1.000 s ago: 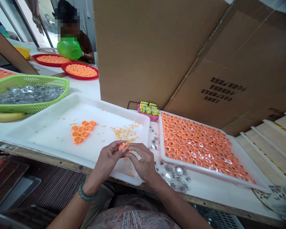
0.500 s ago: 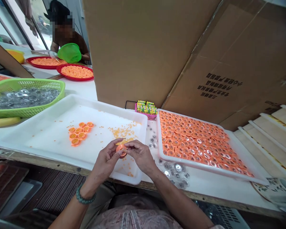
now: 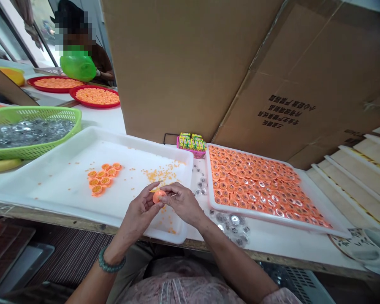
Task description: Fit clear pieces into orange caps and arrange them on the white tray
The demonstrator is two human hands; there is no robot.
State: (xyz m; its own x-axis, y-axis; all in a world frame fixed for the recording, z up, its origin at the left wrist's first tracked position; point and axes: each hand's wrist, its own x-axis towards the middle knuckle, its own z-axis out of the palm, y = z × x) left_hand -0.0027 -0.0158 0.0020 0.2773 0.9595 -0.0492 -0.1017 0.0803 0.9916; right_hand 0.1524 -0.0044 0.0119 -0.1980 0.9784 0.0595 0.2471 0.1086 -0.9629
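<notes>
While pinching one orange cap between fingertips of left hand and right hand, above the white tray's near right corner: seemingly fitting it together. Next: press squarely, steadily.

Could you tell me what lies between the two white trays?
In the head view, small shiny clear pieces lie scattered on the table in that gap, with a small pink basket of yellow packets at its far end.
</notes>
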